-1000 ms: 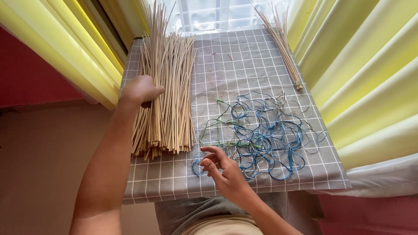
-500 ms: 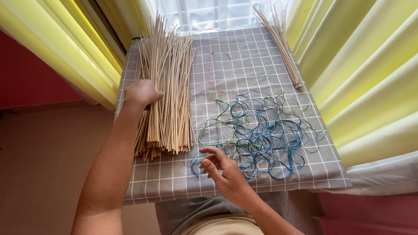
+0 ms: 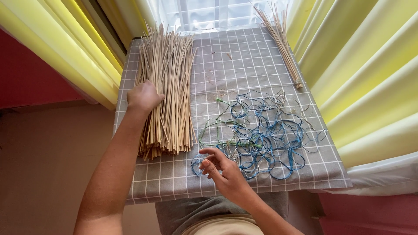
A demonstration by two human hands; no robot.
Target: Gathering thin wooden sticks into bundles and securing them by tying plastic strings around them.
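On the checked cloth point(image 3: 244, 65): left hand point(image 3: 143, 96) curled around sticks point(image 3: 167, 87); right hand point(image 3: 220, 167) loosely open, fingertips touching blue wire tangle point(image 3: 261, 135).

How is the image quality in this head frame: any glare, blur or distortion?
Head view: window overexposed at top; grey checked tablecloth evenly daylit; pale thin stick pile, tangled blue and green cords, both hands sharp; wide-angle bending at the yellow curtains.
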